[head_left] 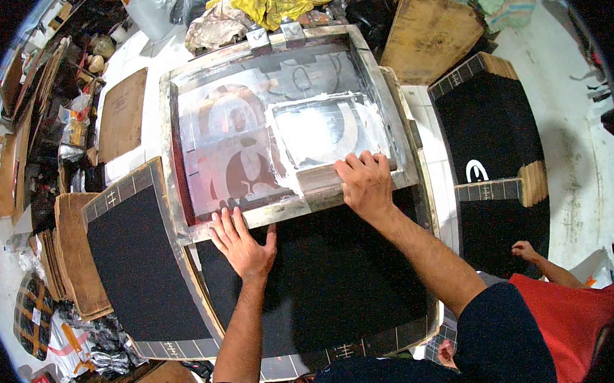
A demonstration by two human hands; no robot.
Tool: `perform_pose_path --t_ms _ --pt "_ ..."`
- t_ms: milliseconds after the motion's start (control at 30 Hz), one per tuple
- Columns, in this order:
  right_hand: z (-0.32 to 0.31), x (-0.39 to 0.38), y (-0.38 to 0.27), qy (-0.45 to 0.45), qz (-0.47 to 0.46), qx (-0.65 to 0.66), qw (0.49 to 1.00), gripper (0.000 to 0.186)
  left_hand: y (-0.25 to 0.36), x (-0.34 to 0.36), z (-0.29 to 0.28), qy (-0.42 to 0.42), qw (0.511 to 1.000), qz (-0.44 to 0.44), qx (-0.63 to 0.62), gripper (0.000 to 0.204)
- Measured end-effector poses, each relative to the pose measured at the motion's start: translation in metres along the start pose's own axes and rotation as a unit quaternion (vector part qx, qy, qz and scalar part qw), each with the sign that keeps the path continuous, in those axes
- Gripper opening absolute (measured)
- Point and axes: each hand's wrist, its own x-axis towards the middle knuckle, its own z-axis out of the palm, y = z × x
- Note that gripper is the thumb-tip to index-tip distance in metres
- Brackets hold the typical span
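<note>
White tiled floor (117,71) in the head view, crowded toward the rim with boards, bags and loose material. Across the top, a yellow cloth (279,1) beside a pale stained cloth (216,28), with a white bucket (149,14) to their left. At upper right, a large brown board (431,37); at upper left, a smaller brown board (123,112) on the tiles.

In the middle, a printing frame (294,209) with pale, worn rails, lying over the far part of a black panel (313,283); on its far rail, two metal blocks (259,41). Within the frame, darker shapes at the left and a bright white patch (310,131) with smeared edges at the right.

Left hand (243,246) unclenched and free of any grasp, with fingers spread on the near rail. Right hand (367,187) clenched over the right part of a flat bar (324,179), at the near edge of the white patch. Impossible to tell where the right thumb is.

To the left, another black panel (133,253); to the right, a stack of black panels (487,122) with a white curved mark. At lower right, a co-worker's red garment (565,316) and hand (526,250).
</note>
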Motion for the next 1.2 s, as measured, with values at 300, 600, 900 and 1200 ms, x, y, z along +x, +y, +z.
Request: perform_pose_path --t_ms 300,600,900,1200 --pt "-0.01 0.006 0.002 0.015 0.014 -0.007 1.0 0.024 -0.023 0.049 -0.039 -0.033 0.992 0.099 -0.074 0.064" --pt "-0.042 0.051 0.021 -0.07 -0.006 0.003 0.998 0.037 -0.026 0.055 -0.05 -0.014 0.987 0.123 -0.1 0.064" --pt "0.0 0.093 0.046 -0.089 -0.034 0.032 0.995 0.044 -0.027 0.054 -0.049 -0.022 0.986 0.114 -0.116 0.062" --pt "0.034 0.187 0.064 -0.05 -0.005 -0.023 0.998 0.041 -0.026 0.056 -0.054 -0.038 0.987 0.11 -0.108 0.063"
